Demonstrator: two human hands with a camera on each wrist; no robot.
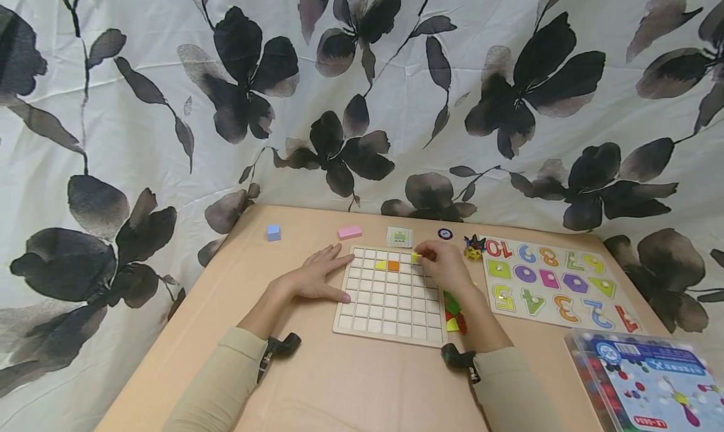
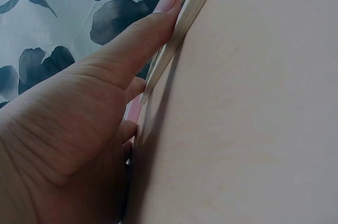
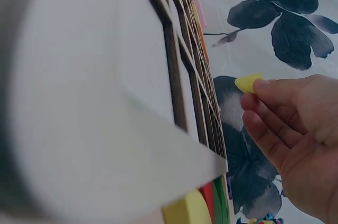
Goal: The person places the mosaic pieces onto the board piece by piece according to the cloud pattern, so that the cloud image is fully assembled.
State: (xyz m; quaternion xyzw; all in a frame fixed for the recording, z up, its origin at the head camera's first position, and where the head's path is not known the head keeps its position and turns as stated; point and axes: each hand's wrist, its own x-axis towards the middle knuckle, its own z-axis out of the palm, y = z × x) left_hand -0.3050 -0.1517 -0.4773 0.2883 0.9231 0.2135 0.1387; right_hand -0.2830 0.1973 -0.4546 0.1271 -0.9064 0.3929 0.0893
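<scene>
A wooden grid board (image 1: 376, 309) with white squares lies on the table. In its upper rows a yellow tile (image 1: 381, 265) and an orange tile (image 1: 393, 266) sit side by side. My left hand (image 1: 315, 275) rests at the board's left edge with fingers spread; in the left wrist view the thumb (image 2: 153, 20) lies straight against that edge. Over the board's upper right part, my right hand (image 1: 449, 270) pinches a small yellow tile (image 3: 248, 82) between thumb and finger. In the right wrist view this tile is held above the board's surface.
Loose green, red and yellow pieces (image 1: 452, 312) lie by the board's right side, partly behind my right forearm. Farther right are a number puzzle board (image 1: 557, 281) and a clear box (image 1: 650, 382). Along the back stand a blue cube (image 1: 274, 232), pink block (image 1: 349, 232), patterned card (image 1: 400, 237) and small figurine (image 1: 474, 248).
</scene>
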